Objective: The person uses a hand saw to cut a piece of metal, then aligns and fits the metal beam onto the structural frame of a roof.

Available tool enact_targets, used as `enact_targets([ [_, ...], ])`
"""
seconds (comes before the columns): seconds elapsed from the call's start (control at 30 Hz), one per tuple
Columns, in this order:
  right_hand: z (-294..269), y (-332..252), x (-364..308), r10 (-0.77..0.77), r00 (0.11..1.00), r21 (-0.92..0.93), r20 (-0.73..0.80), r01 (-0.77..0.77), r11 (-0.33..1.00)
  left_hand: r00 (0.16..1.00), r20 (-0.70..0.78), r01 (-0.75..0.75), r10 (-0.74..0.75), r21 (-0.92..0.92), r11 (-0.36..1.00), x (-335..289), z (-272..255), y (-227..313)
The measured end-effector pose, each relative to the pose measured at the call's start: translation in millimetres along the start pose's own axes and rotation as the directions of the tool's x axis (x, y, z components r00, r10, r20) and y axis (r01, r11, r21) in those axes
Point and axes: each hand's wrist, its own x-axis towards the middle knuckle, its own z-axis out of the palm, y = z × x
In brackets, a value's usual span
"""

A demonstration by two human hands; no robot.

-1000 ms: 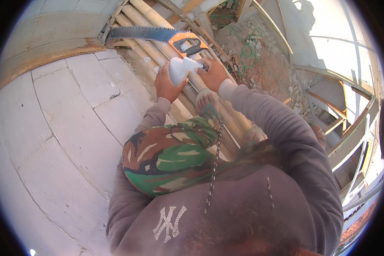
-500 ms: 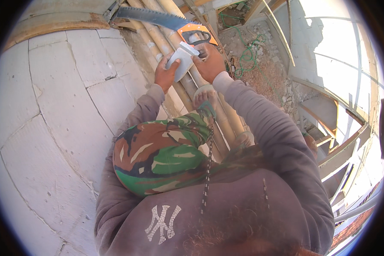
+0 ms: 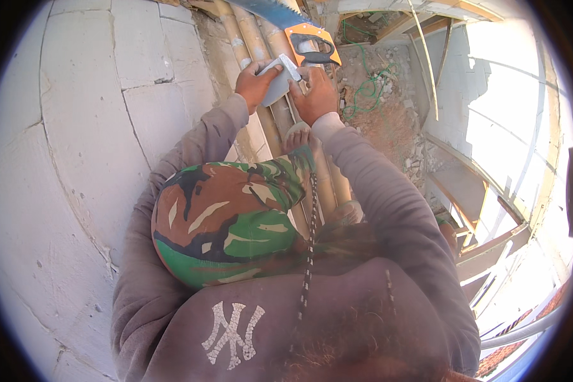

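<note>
A small, flat, light-grey piece of block (image 3: 275,90) with a pale rough edge is held up between my hands, above the bamboo poles. My left hand (image 3: 253,86) grips its left side, thumb across the near face and fingers behind. At the right edge, my right hand (image 3: 316,95) is closed with thumb and fingertips against the piece; some of its fingers are hidden. Just beyond my hands lies a handsaw (image 3: 313,46) with an orange and black handle. Its toothed blade runs off to the upper left.
Bamboo poles (image 3: 253,39) run beneath my hands, and my bare foot (image 3: 297,137) rests on them. To the left rises a wall of large pale blocks (image 3: 83,127). Down on the right are rubble with a green cord (image 3: 365,102) and wooden framing (image 3: 474,162).
The block piece has tilted, so its pale edge now slants down to the right. My hands stay on it. The whole view has shifted, moving the saw nearer the top edge.
</note>
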Motion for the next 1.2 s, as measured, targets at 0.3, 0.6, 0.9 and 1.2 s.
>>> enact_targets([
  [0.3,-1,13,13,-0.008,0.996,0.036,0.088,0.004,0.999,0.999,-0.031,-0.026,0.027,0.021,0.999,4,8,-10],
  [0.6,4,12,15,-0.044,0.997,0.063,0.07,0.039,0.997,0.998,-0.038,-0.043,0.043,0.013,0.999,9,5,-17],
  [0.9,3,19,17,-0.116,0.992,-0.016,0.055,0.117,0.993,0.998,-0.052,-0.024,0.025,0.024,0.999,12,8,-17],
  [1.2,1,16,19,-0.065,0.994,0.015,0.091,0.064,0.998,0.998,-0.061,-0.023,0.026,0.038,0.999,13,8,-15],
])
